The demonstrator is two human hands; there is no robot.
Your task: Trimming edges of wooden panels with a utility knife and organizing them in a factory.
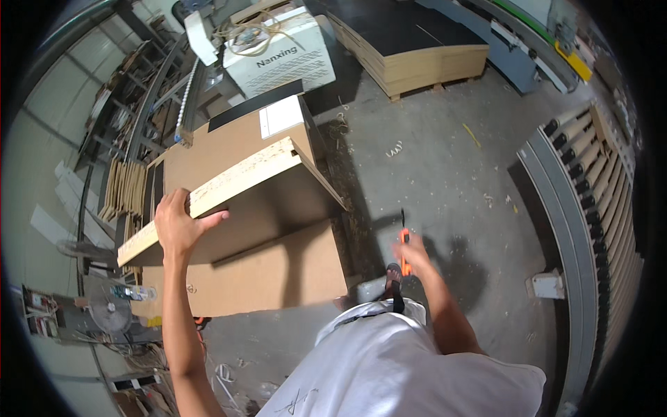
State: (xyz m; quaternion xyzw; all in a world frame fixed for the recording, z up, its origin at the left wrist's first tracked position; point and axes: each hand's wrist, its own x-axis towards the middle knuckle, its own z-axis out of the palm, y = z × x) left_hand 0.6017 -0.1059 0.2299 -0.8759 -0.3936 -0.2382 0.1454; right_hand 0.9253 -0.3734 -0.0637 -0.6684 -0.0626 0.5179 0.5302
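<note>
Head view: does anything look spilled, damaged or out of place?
Yes: pale curled strips and a yellowish strip litter the smooth grey floor, looking like uncleared offcuts. The pale-edged flat board tilts, but the left hand holds it.

At 9 o'clock, the left hand (179, 226) holds the pale edge of a board (278, 201), with its thumb on the near side. The board is tilted over a brown sheet (299, 278). At 4 o'clock, the right hand (415, 256), a little blurred, grips an orange tool (406, 240), whose dark tip points to 12. A white machine (278, 66) is at 11 o'clock, a dark-topped stack (431, 62) at 1, rollers (582, 149) at 3, and a fan (110, 313) at 8.
</note>
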